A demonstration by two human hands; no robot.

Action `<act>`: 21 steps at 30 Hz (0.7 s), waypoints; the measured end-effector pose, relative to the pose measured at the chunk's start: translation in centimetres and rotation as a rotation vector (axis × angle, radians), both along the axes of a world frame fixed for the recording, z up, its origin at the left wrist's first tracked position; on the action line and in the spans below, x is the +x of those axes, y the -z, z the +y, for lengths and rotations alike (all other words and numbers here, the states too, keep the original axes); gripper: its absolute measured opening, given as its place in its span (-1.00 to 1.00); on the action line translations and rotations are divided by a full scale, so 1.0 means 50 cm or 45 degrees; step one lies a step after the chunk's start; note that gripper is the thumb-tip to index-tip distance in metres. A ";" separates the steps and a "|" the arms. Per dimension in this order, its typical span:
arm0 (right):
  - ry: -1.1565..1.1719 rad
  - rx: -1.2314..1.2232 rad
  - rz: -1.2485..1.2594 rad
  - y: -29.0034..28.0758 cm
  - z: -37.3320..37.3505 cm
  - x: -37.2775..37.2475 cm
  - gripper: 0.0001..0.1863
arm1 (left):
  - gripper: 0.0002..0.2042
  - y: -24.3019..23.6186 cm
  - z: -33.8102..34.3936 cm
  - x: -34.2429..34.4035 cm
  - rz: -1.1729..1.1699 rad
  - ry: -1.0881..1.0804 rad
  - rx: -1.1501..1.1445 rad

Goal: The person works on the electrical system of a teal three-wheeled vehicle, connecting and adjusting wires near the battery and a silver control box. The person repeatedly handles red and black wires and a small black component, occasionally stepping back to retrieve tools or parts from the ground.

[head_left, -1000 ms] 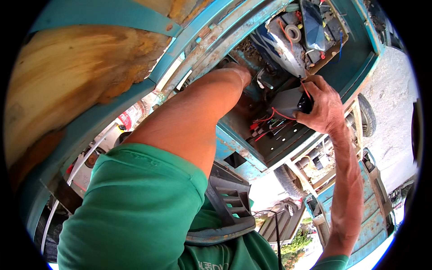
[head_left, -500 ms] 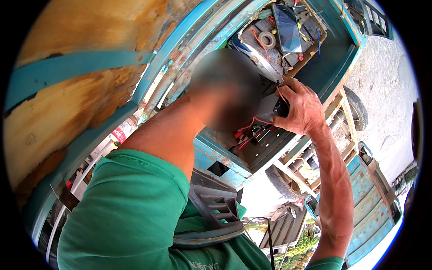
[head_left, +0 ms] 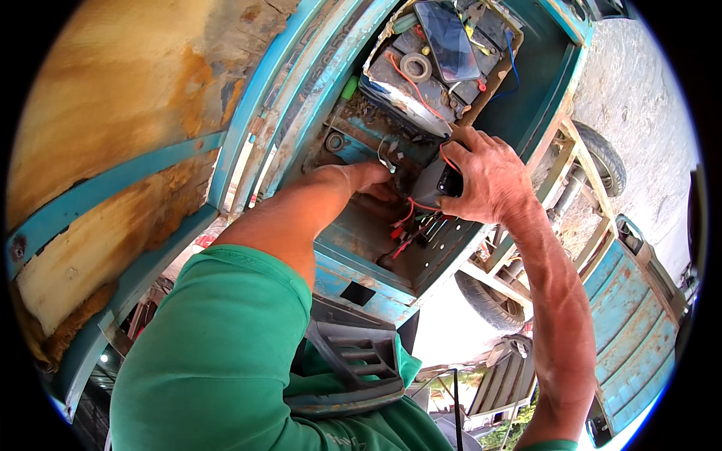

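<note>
My right hand is closed around a grey box-shaped device with a black end, fingers over its top and thumb below. A red wire runs from beside the device under the thumb. To its left, my left hand reaches down into the blue metal compartment, fingers bent together beside a thin pale wire with a shiny end. What those fingers pinch, if anything, is hidden. Several red and dark wires with connectors lie below the device.
A battery sits above my hands, carrying a dark-screened phone and a tape roll. The blue compartment's rim is nearest me. A rusty yellow panel rises at left; a wheel stands outside at right.
My left hand, covered by a blurred patch earlier, is now visible inside the compartment. The view has shifted slightly, and my right hand keeps its hold on the grey device.
</note>
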State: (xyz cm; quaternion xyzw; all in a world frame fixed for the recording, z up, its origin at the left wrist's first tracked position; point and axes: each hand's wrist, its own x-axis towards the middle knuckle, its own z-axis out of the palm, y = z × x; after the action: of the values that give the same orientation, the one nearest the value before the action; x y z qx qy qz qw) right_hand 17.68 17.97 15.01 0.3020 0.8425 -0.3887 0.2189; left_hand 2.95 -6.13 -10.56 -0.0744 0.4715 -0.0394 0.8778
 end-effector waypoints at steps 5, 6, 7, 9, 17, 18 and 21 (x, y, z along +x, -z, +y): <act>-0.013 0.028 0.009 0.000 0.001 0.001 -0.39 | -0.61 -0.015 0.008 0.017 -0.010 0.029 0.113; -0.009 0.029 0.004 0.001 -0.001 0.003 -0.39 | -0.61 -0.021 0.011 0.017 0.008 0.060 0.168; -0.005 0.029 0.000 0.003 -0.003 0.006 -0.39 | -0.61 -0.026 0.016 0.016 0.019 0.086 0.220; -0.004 0.024 -0.009 0.002 -0.002 0.004 -0.38 | -0.62 -0.029 0.023 0.017 0.033 0.126 0.299; -0.007 0.025 -0.015 0.002 -0.003 0.001 -0.38 | -0.72 -0.018 0.012 -0.016 0.040 0.125 0.379; -0.014 0.007 -0.033 0.001 -0.002 -0.001 -0.38 | -0.72 -0.021 0.015 -0.017 0.046 0.132 0.366; -0.019 -0.021 -0.069 -0.005 0.001 -0.003 -0.39 | -0.66 -0.061 0.047 -0.027 0.065 0.138 0.302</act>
State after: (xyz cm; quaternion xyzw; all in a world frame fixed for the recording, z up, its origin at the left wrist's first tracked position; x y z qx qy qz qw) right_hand 17.53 18.03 15.25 0.3042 0.8354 -0.3856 0.2469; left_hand 1.62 -3.77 -7.49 0.0546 0.4984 -0.0290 0.8648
